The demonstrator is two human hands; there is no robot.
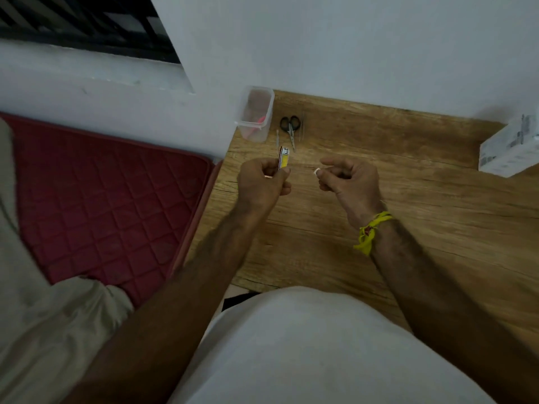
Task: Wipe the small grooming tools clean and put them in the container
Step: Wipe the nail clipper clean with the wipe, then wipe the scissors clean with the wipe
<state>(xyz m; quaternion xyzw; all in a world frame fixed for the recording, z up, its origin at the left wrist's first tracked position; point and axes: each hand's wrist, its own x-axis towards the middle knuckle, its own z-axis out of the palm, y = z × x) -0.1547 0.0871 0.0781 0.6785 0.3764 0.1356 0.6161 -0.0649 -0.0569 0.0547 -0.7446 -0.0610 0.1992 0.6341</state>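
My left hand (262, 182) grips a yellow and silver nail clipper (283, 157), its tip pointing up and away from me. A small white wad (317, 171) is pinched between the fingertips of my right hand (347, 182), a short gap to the right of the clipper. A clear plastic container (256, 114) stands at the far left corner of the wooden table (408, 199), with something pink inside. Beside it lie small black-handled scissors (290, 126), a thin metal tool (277, 138) on their left and tweezers (302, 126) on their right.
A white box (510, 147) sits at the table's right edge. A red quilted mat (102, 205) lies on the left below the table. The wall runs just behind the container. A yellow thread is tied on my right wrist.
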